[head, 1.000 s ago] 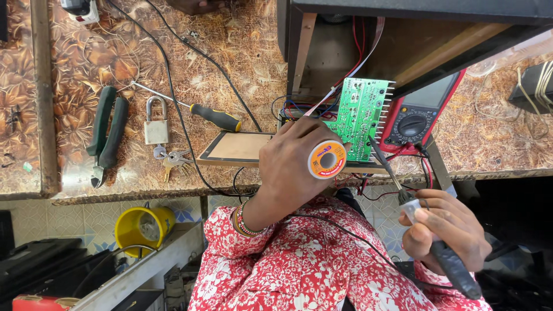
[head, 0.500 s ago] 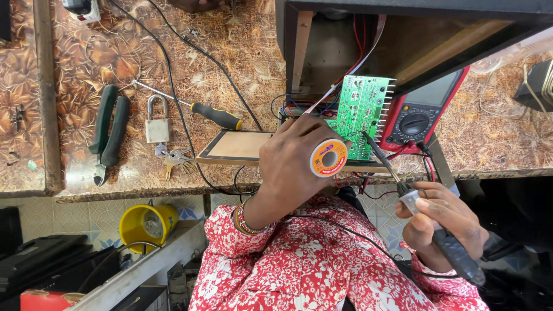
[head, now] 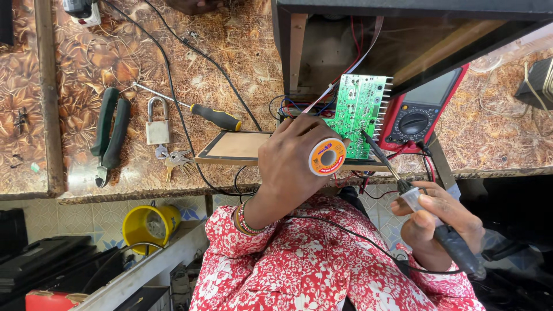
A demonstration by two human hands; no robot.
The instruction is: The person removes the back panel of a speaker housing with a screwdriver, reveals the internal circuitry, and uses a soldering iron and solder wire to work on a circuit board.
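Observation:
My left hand (head: 291,161) holds a small orange and white spool of solder wire (head: 326,156) just in front of a green circuit board (head: 362,112). A soldering iron (head: 429,216) is gripped in my right hand (head: 440,222), and its thin tip reaches up to the lower right part of the board. The board lies at the edge of a brown patterned bench (head: 173,63), partly on a flat wooden panel (head: 236,147), with red and black wires around it.
A red multimeter (head: 423,112) lies right of the board under a dark open cabinet (head: 403,29). Green pliers (head: 109,135), a padlock with keys (head: 158,129) and a yellow-handled screwdriver (head: 213,115) lie to the left. A yellow cup (head: 147,224) stands below the bench.
The tip of the soldering iron has moved up and left onto the circuit board. My left hand with the solder spool has stayed almost still.

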